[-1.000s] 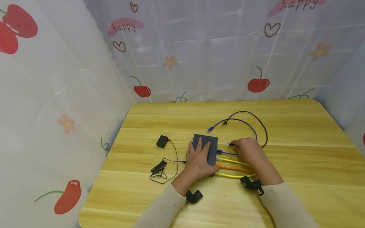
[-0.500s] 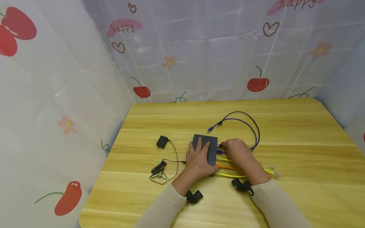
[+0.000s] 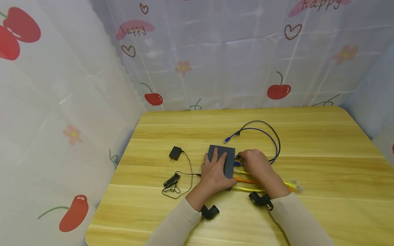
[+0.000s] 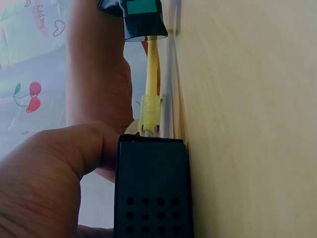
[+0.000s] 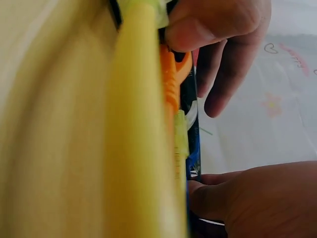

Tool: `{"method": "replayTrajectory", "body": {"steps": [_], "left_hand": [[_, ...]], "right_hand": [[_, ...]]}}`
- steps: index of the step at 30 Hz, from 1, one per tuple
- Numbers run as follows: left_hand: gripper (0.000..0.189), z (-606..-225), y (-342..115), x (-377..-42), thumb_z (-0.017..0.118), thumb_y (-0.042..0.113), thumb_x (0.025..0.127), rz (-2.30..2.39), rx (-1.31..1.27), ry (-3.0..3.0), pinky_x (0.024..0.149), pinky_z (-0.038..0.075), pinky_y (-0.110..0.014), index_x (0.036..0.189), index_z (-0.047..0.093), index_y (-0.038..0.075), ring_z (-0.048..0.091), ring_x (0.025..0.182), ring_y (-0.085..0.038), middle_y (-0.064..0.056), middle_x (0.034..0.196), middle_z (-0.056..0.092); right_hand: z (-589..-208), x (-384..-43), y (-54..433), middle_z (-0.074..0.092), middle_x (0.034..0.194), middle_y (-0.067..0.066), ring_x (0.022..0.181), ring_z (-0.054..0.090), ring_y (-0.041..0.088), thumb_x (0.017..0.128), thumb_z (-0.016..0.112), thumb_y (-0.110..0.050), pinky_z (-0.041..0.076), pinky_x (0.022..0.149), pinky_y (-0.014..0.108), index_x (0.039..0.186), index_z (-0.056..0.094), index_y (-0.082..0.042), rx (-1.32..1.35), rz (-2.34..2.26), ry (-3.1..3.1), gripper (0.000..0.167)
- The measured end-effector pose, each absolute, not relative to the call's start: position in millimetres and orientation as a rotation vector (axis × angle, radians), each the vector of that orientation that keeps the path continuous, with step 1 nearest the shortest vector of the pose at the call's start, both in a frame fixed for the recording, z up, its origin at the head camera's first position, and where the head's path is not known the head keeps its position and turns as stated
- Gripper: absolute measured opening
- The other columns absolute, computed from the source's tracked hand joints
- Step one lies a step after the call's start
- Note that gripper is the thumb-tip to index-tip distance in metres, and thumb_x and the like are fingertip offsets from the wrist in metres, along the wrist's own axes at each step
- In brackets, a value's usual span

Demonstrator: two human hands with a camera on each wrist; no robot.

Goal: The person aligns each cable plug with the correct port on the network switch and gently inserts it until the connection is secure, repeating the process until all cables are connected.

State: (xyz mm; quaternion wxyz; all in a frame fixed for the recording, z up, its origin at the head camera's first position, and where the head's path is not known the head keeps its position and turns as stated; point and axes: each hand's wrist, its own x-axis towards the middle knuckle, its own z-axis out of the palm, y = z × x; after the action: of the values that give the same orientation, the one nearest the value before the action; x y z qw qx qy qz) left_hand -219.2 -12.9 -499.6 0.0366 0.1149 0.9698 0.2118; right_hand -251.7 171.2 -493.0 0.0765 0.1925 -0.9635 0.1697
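In the head view, my left hand [image 3: 214, 176] rests on a dark network switch [image 3: 228, 164], fingers spread over its top and thumb at the right edge. My right hand [image 3: 257, 165] pinches the plug end of a black Ethernet cable [image 3: 279, 138] at the switch's far right port. How deep that plug sits is hidden by my fingers. Below it a blue Ethernet cable [image 3: 275, 141], an orange cable [image 3: 244, 180] and two yellow cables, the nearer yellow cable [image 3: 250, 189] among them, run into the same side. In the left wrist view, a yellow plug [image 4: 150, 113] meets the switch.
Left of the switch lie a black power adapter [image 3: 175, 153] and its bundled cord [image 3: 171, 181], which leads to the switch. Loose cable ends [image 3: 294, 186] show beyond my right forearm. Patterned curtains stand behind and left of the wooden table [image 3: 129, 205].
My right hand has moved left, bringing the black cable's plug from beside the switch to its port side. The black cable's loop has shifted left. My left hand stays in place.
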Motion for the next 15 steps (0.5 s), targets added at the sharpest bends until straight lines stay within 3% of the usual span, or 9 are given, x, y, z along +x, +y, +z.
{"method": "replayTrajectory", "body": {"steps": [9,15], "left_hand": [[0.103,-496.9,-13.5,-219.5,0.079,0.062,0.071,0.68,0.363,2.963,0.107,0.031,-0.063,0.156,0.035,0.027,0.015,0.147,-0.05,-0.01,0.166,0.016],[0.1,-495.8,-15.1,-218.7,0.079,0.061,0.071,0.672,0.39,2.964,0.108,0.03,-0.063,0.156,0.033,0.033,0.019,0.144,-0.051,-0.008,0.166,0.02]], "right_hand": [[-495.7,-252.0,170.6,0.075,0.09,0.01,0.082,0.071,0.032,0.091,0.07,-0.005,0.056,0.074,0.046,0.101,0.077,-0.005,0.574,0.568,-2.855,0.011],[-497.2,-251.6,168.8,0.074,0.09,0.013,0.082,0.071,0.032,0.092,0.069,-0.003,0.057,0.074,0.046,0.103,0.076,-0.001,0.588,0.594,-2.832,0.013]]}}
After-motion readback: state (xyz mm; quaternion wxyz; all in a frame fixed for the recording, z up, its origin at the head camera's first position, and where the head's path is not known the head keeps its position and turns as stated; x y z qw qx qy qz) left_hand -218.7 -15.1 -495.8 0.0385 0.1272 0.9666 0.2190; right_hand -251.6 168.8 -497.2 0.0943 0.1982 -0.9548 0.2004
